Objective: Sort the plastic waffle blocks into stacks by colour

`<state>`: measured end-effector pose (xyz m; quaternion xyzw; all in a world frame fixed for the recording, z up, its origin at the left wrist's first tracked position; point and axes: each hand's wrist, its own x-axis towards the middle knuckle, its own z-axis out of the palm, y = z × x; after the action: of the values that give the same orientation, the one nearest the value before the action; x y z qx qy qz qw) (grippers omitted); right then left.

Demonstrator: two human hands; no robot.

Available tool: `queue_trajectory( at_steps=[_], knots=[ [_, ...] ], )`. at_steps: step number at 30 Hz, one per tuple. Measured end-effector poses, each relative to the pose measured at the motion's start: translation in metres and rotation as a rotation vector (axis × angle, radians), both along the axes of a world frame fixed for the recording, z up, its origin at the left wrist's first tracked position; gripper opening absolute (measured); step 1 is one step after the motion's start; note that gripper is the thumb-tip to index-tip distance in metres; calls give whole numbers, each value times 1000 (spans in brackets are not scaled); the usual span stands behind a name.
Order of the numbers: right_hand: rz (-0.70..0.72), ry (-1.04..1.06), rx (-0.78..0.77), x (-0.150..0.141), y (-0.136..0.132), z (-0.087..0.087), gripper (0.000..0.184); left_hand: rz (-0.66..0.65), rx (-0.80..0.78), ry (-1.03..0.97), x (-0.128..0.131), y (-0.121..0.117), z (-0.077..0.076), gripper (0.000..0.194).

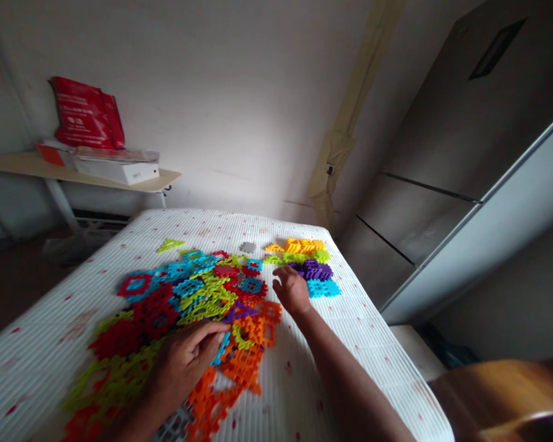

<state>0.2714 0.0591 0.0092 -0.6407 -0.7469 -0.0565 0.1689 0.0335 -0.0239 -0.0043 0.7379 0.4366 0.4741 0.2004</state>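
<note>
My left hand (pixel 187 359) is over the near part of a loose pile of interlocking plastic pieces. Its thumb and fingers are pinched together at a blue notched piece (pixel 222 348), partly covered by the hand. Orange pieces (pixel 246 362) and a lime-green piece (pixel 242 337) lie just right of these fingertips. Beside the sorted groups, my right hand (pixel 292 290) has its fingers curled but apart, with nothing visible between them. Closest to it are purple pieces (pixel 317 270) standing in a row and a blue group (pixel 323 288).
Yellow pieces (pixel 304 245) and lime-green pieces (pixel 295 258) form further rows at the far right. A grey piece (pixel 247 247) lies near the back. The white ribbed cloth (pixel 350 344) covers the table. A wooden chair back (pixel 507 387) stands at right, beside a refrigerator (pixel 424 153).
</note>
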Motion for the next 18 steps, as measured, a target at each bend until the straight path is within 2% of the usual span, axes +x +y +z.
queue_trajectory(
  at_steps=[5,8,13,18],
  knots=[
    [-15,-37,-97,-24,41,1,24,14,-2,-13,-2,1,-3,14],
    [-24,-67,-134,-33,56,-1,22,5,-12,-26,-3,2,-6,14],
    [-32,-123,-164,-46,64,-4,18,-16,-10,-29,-2,4,-6,13],
    [-6,-141,-132,-50,60,0,16,-20,-8,-22,-2,3,0,12]
  ],
)
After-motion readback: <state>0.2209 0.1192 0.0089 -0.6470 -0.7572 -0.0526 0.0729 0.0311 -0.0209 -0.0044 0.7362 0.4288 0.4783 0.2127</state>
